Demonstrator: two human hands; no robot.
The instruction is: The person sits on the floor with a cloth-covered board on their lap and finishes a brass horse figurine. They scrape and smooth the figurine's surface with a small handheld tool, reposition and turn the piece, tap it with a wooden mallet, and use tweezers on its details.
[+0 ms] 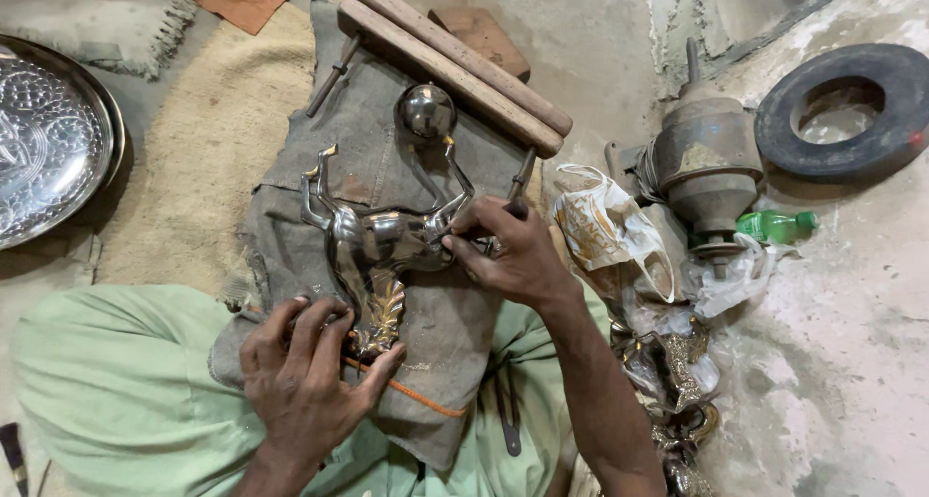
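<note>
A shiny metal animal figurine [373,240] with upraised legs and a ball [425,111] at the top lies on a grey cloth [440,313] spread over my lap. My left hand [305,376] grips its leaf-patterned brass base [380,313] at the near end. My right hand [511,252] holds a thin dark tool [519,180] like a pen, its tip pressed on the figurine's body near the middle.
Two wooden sticks [455,61] lie across the cloth's far end. An embossed metal plate [48,144] sits far left. To the right are a plastic bag [605,231], a rusty metal vessel [706,158], a green bottle [774,226], a black rubber ring [842,110] and brass pieces [677,381].
</note>
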